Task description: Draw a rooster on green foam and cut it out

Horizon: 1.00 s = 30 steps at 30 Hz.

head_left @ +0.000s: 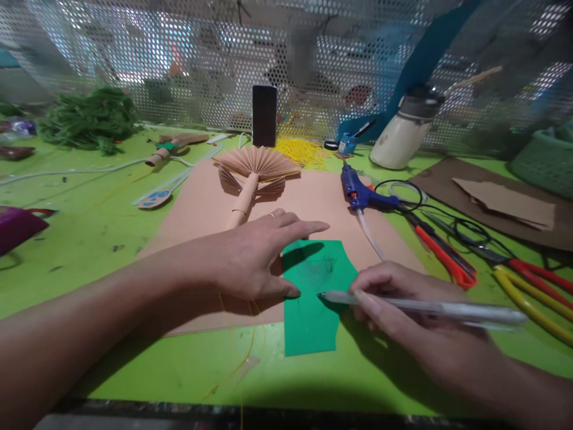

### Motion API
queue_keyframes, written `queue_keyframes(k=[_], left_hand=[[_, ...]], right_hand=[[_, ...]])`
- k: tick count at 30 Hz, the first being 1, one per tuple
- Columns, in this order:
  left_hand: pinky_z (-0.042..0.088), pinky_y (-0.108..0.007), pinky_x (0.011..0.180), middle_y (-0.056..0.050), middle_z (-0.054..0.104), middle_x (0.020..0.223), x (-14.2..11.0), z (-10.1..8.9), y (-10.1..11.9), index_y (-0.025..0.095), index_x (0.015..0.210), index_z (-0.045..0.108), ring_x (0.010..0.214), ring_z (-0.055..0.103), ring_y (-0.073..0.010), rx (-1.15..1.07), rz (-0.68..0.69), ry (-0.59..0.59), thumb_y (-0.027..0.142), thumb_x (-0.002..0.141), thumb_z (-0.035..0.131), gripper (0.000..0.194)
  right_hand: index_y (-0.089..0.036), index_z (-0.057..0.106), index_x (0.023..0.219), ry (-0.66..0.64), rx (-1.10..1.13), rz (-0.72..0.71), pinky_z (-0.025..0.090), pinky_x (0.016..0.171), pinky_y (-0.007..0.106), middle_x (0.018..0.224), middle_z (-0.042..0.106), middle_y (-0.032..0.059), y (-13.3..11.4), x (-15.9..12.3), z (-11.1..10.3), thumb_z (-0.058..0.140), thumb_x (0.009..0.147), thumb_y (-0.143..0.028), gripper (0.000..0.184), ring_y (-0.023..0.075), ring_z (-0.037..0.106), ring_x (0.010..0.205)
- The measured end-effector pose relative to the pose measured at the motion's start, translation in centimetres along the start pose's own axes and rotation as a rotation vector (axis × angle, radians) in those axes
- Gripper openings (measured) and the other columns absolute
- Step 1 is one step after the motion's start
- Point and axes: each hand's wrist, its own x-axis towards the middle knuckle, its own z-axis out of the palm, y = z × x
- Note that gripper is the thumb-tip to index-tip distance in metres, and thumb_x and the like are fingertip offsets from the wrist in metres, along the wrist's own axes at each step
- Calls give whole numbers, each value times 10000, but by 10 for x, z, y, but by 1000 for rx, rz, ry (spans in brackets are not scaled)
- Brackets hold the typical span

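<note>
A piece of green paper [311,328] lies over the brown paper sheet [179,239] in front of me, with dark pen lines on its upper part. My left hand [257,257] rests palm down at its left side, thumb and fingers spread, the thumb tip on the green piece. Between the fingers of my right hand [403,304] is a clear-barrelled pen [425,309], its tip at the green paper just below the drawn lines. Beyond my left hand lies a pleated brown paper fan shape [255,167] with a rolled paper stem, partly covered by the hand.
A blue glue gun [358,190], a red box cutter [443,251] and red-and-yellow-handled scissors [532,286] lie to the right. Behind stand a dark phone [264,116] and a whitish bottle [403,131]. Green strips [89,119] are heaped at the left, near a perforated screen [201,60].
</note>
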Motion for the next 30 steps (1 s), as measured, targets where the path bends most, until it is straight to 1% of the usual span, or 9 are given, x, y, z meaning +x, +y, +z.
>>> queue_keyframes(k=[4,7,11,15,18,22,24,26,30], left_hand=[[416,-478,1101,-102,547,1355,-1,-1,3,290,1600,314,1313,492,-339,43,-47,-1,405,807,757,915],[421,-475,1083,-94,543,1335,-1,-1,3,311,1610,287,1288,503,-335,56,-62,-10,414,810,765,937],[415,-464,1063,-85,551,1303,-2,-1,3,334,1610,274,1267,500,-326,70,-36,-19,413,835,756,916],[419,-465,1038,-90,565,1257,-2,-2,3,320,1610,279,1242,503,-334,85,-30,-14,433,838,756,914],[419,-454,1035,-94,569,1274,-1,-2,1,313,1612,271,1255,497,-336,91,-36,0,443,832,763,932],[397,-437,1070,-84,608,1265,1,-1,-4,317,1600,297,1271,505,-330,114,-14,30,493,800,793,958],[394,-425,1076,-79,628,1266,3,0,-5,308,1595,311,1285,501,-326,106,-8,39,492,784,813,971],[395,-408,1076,-78,634,1305,3,0,-6,298,1593,319,1300,495,-321,85,-13,45,478,769,831,986],[410,-369,1046,-71,627,1365,3,2,-8,311,1600,300,1295,515,-301,37,-9,55,458,764,834,1003]], right_hand=[[-304,699,844,-13,7,60,454,510,235,671,693,-52,3,2,-3,623,987,-386,182,129,602,563],[-294,700,829,-11,2,62,467,523,246,671,683,-38,4,1,-6,624,982,-412,207,137,605,569],[-279,693,769,79,24,87,456,486,261,613,632,-21,3,0,-9,603,982,-449,287,154,572,537],[-271,690,748,120,40,76,477,523,273,636,657,-10,5,5,-11,615,972,-418,278,162,589,567],[-279,689,773,138,45,90,504,552,269,670,688,-9,7,9,-13,616,970,-408,247,166,624,607],[-277,696,763,178,49,130,516,519,255,667,690,-5,7,12,-18,631,954,-426,250,158,617,576],[-270,695,734,162,52,135,501,500,253,646,680,-4,5,13,-19,644,936,-446,273,150,597,549],[-260,697,707,119,65,138,496,509,254,639,687,4,3,14,-18,654,920,-438,281,150,602,555],[-249,731,710,74,142,183,489,514,242,653,697,14,3,17,-14,694,896,-387,234,138,584,559]])
